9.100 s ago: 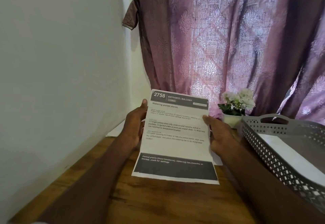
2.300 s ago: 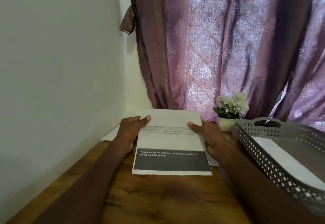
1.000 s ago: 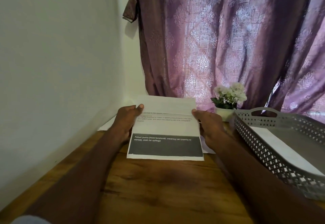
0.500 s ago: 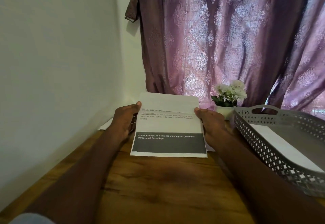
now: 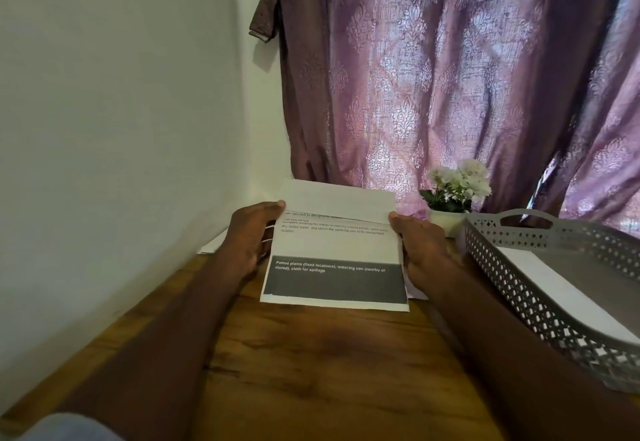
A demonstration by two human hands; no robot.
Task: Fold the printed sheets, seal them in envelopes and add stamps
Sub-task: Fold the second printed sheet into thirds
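Since 0.5 s ago, printed sheet (image 5: 334, 250) barely shifted, top flap folded over. Left hand (image 5: 250, 237) and right hand (image 5: 420, 246) pinch its side edges, frame center, above surface (image 5: 311, 364).

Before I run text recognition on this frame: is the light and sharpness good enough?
Head view: backlight glows through the curtain; the printed sheet is dim, its small lines blurred, only the white text on the dark band readable; wide-angle distortion bends the tray rim and the wall.
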